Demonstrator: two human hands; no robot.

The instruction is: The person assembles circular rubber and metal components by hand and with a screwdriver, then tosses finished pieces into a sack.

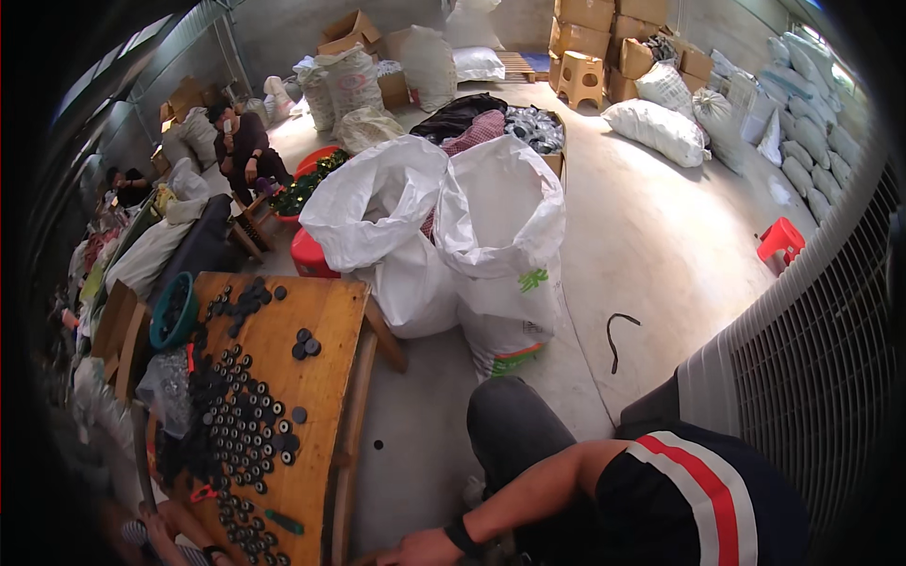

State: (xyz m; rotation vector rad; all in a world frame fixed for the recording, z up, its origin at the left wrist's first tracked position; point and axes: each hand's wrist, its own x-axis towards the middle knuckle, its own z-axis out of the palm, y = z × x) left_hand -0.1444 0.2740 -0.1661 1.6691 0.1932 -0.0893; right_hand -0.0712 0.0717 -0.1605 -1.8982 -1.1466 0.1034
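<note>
My right hand [427, 548], with a black band at the wrist, reaches in over my knee to the lower edge of the view, close to the near end of a wooden table [321, 316]. Its fingers are mostly cut off, so what they touch or hold cannot be seen. My left hand is out of view. Many small black round parts with pale ring centres [247, 426] cover the table's left side. Plain black discs [307, 344] lie apart from them. A green-handled screwdriver [284, 522] and a red-handled tool [203, 492] rest among the parts.
Another person's hands [170, 524] are at the lower left corner. A green basin [174, 311] stands at the table's far left. Beyond are open white sacks [500, 212]. A large grey grille [802, 311] rises on my right. A black strip [615, 341] lies on the floor.
</note>
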